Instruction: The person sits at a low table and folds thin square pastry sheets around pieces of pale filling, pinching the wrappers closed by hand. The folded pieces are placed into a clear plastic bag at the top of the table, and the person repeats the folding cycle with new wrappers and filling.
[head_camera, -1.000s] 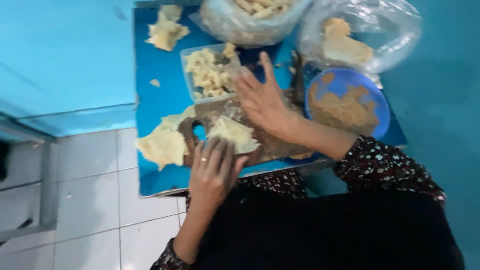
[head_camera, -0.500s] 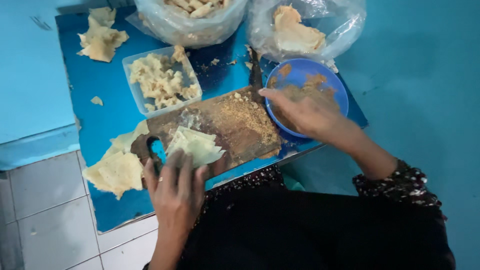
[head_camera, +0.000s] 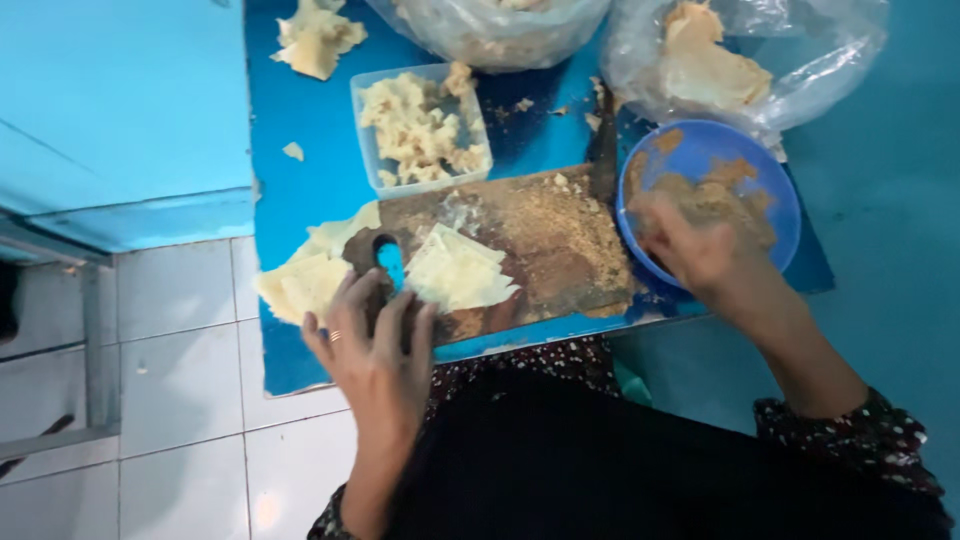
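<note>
Right hand (head_camera: 690, 250) motion-blurred over blue bowl (head_camera: 775, 190); fingertips indistinct, grasp undeterminable. Far plastic bags (head_camera: 800, 60) cut by top edge. Left hand (head_camera: 375, 350) covers near-left corner of wooden board (head_camera: 560, 245). Wrapper stack (head_camera: 300, 280) partly hidden beneath board.

My left hand (head_camera: 378, 345) rested flat on the wooden board (head_camera: 545, 240) beside a pale dough sheet (head_camera: 457, 270); my right hand (head_camera: 690, 245) reached into the blue bowl (head_camera: 775, 185), apparently pinching brown filling (head_camera: 725, 195).
</note>
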